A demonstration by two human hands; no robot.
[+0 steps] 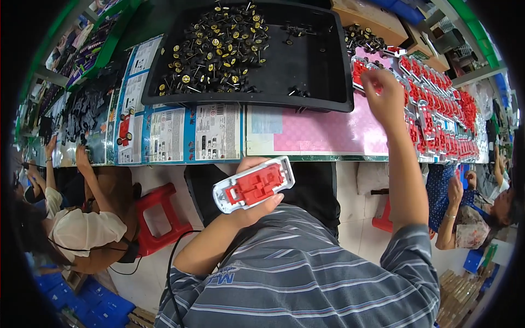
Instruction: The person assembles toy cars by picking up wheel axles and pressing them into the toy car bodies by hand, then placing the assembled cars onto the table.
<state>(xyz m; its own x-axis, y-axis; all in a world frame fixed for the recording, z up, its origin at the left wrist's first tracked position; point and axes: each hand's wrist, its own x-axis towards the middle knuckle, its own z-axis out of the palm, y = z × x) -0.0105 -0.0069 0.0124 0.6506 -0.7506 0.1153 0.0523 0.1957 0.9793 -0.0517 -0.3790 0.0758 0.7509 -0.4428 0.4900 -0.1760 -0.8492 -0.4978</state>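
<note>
A worker in a grey striped shirt (295, 268) sits at a bench, the left hand (250, 215) closed around a toy car shell (256, 186), thumb laid along the near edge and fingers curled around the far side. The shell lies directly between thumb and fingers, above the worker's lap and just short of the bench edge, tilted so that its right end sits higher in view than its left. It is a long, pale grey-white body with rounded ends, its upturned side filled by a bright red moulded piece with raised blocks and recesses. The right hand (383, 95) is stretched out over the bench, its fingers bent and drawn in toward the thumb, right beside another red-and-white shell (359, 73); whether the fingertips touch or pinch anything cannot be told from this angle. Farther right, rows of similar shells (435, 98) cover the bench. In front of the worker stands a black tray (249, 99) heaped at its left with small black wheels on axles (216, 42), many with yellow hubs. A pink sheet (333, 131) lies between the tray and the bench edge.
</note>
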